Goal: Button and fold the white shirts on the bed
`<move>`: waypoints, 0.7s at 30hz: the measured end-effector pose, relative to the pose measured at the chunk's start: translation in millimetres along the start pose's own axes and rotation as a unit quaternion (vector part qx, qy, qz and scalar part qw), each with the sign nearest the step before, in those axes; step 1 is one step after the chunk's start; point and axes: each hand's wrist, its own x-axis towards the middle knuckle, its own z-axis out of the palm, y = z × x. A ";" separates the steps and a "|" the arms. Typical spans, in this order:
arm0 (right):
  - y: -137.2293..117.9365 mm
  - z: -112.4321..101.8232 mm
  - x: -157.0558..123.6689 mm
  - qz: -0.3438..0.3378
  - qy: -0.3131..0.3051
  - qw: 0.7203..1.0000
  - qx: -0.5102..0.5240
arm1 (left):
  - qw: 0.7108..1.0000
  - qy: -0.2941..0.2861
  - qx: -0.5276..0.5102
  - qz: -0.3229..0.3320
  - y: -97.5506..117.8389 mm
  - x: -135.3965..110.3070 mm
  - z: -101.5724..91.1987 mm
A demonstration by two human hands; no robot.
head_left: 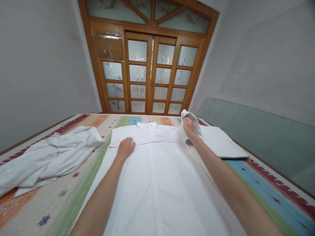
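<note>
A white buttoned shirt (157,177) lies flat, front up, on a colourful striped bedspread (61,196), collar toward the far end. My left hand (126,147) rests flat on the shirt's left shoulder, where a sleeve lies folded across the chest, fingers stretched out. My right hand (188,127) is closed on the shirt's right sleeve (194,122) and holds it lifted above the shoulder.
A crumpled white shirt (46,157) lies on the bedspread to the left. A folded white garment (221,141) sits at the right, next to my right hand. A wooden door with frosted glass panes (147,75) stands beyond the bed.
</note>
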 end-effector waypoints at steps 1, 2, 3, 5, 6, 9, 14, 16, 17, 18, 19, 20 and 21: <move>-5.0 9.6 -8.9 -0.031 -0.049 0.998 -0.019 | 1.000 0.000 0.000 0.000 0.0 -0.2 -0.1; -9.2 19.0 -18.3 -0.065 -0.095 0.993 -0.033 | 1.000 -0.001 -0.001 0.001 -0.1 -0.3 -0.3; -12.3 27.9 -28.1 -0.095 -0.139 0.985 -0.045 | 1.000 -0.001 -0.001 0.001 -0.2 -0.5 -0.5; -14.4 43.3 -48.5 -0.124 -0.188 0.973 -0.049 | 1.000 -0.002 -0.003 0.004 -0.4 -0.6 -1.1; -13.3 49.4 -58.9 -0.127 -0.210 0.968 -0.060 | 1.000 -0.002 -0.004 0.005 -0.5 -0.5 -1.3; -3.8 60.8 -88.2 -0.093 -0.318 0.928 -0.170 | 1.000 -0.005 -0.009 0.006 -1.1 0.1 -1.5; 14.0 65.4 -116.0 -0.101 -0.427 0.864 -0.247 | 1.000 0.000 -0.015 0.007 -1.8 1.2 -0.1; 17.5 66.0 -118.0 -0.110 -0.406 0.881 -0.217 | 1.000 0.004 -0.017 0.007 -1.8 1.5 0.5; 18.5 66.3 -117.6 -0.095 -0.385 0.897 -0.193 | 1.000 0.006 -0.018 0.006 -1.8 1.5 0.8; 18.9 66.9 -116.5 -0.070 -0.361 0.915 -0.166 | 1.000 0.006 -0.018 0.006 -1.8 1.5 1.0; 18.8 67.7 -114.8 -0.046 -0.337 0.930 -0.140 | 1.000 0.006 -0.019 0.006 -1.7 1.5 1.2; 18.1 68.9 -112.9 -0.025 -0.315 0.941 -0.117 | 1.000 0.006 -0.020 0.005 -1.7 1.4 1.4; 16.9 70.7 -110.6 -0.015 -0.298 0.949 -0.105 | 1.000 0.005 -0.021 0.004 -1.6 1.3 1.6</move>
